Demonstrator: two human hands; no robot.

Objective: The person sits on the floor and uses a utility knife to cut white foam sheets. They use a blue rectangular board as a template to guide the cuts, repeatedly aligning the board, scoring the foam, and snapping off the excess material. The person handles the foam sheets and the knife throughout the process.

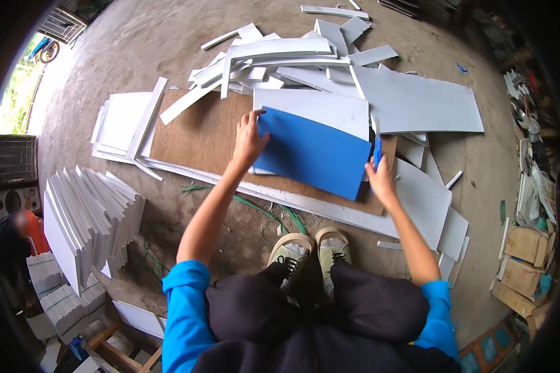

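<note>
A blue rectangular sheet [314,152] lies tilted over a white foam-like board [317,105], on top of a brown wooden board [199,133]. My left hand [251,138] grips the sheet at its upper left corner, thumb on the blue face. At the sheet's right edge, my right hand [381,178] is closed around a blue-handled utility knife [378,149]. The knife's pale blade end points away from me, beside the right end of the white board. Whether the blade touches the board I cannot tell.
Beyond the boards lies a heap of white offcut strips [280,56]. A large white panel [423,99] rests at the right. Cut white pieces [93,217] stand stacked at the left. Another person [12,242] is at the far left. Cardboard boxes [522,245] line the right side.
</note>
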